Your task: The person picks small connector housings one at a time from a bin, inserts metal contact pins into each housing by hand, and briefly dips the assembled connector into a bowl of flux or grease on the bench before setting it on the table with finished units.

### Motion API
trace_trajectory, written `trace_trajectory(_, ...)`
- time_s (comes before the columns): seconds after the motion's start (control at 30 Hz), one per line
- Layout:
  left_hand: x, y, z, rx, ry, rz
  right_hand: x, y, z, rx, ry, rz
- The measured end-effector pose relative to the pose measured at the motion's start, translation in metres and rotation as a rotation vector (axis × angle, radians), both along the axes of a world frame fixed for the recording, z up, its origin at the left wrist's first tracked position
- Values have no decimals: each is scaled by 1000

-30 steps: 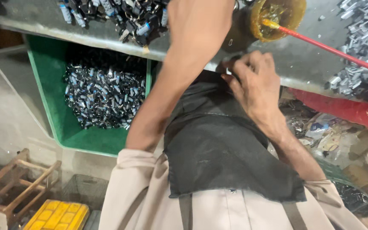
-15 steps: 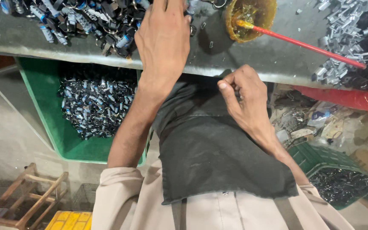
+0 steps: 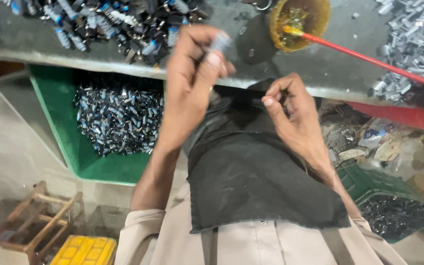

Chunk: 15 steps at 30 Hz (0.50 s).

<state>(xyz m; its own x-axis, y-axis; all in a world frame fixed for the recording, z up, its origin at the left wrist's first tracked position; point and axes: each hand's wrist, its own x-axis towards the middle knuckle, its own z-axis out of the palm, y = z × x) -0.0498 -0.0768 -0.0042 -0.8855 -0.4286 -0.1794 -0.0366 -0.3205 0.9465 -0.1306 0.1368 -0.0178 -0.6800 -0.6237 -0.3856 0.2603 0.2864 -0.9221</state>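
A grey metal workbench (image 3: pixel 330 73) is seen above a pale concrete floor (image 3: pixel 11 162). Green crates (image 3: pixel 55 122), a wooden stool (image 3: pixel 40 221) and a yellow box (image 3: pixel 84 250) are placed below.

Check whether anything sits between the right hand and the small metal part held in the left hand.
Nothing visible does. The left hand pinches the small metal part above the bench edge; the right hand hangs beside it with fingers curled, only open air between them.
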Motion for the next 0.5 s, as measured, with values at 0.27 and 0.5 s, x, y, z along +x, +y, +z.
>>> trace_trajectory(0.27,16,57,-12,778,-26,-28,-2,-13,12,-189,127,-118)
trace_trajectory(0.5,21,61,-18,709,-31,-97,3,-12,12,-262,45,-169)
